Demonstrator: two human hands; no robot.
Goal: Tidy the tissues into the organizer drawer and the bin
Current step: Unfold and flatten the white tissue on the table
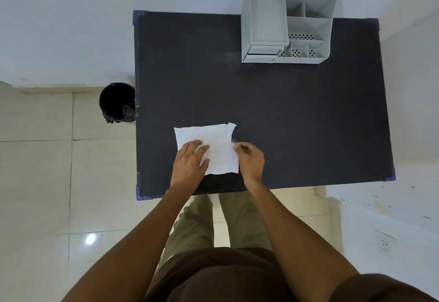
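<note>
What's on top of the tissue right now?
The left hand lies flat on the tissue, covering its near-left part. The right hand pinches its right edge. Nothing else lies on it; whatever is under the palm is hidden.

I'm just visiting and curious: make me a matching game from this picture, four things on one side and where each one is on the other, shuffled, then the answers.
Things:
1. tissue
2. bin
3. organizer
4. left hand

Places:
A. far side of the table, towards the right
B. on the floor beside the table's left edge
C. pressed flat on the tissue
D. spread on the table near the front edge

Pairs: 1-D, 2-B, 3-A, 4-C
</note>
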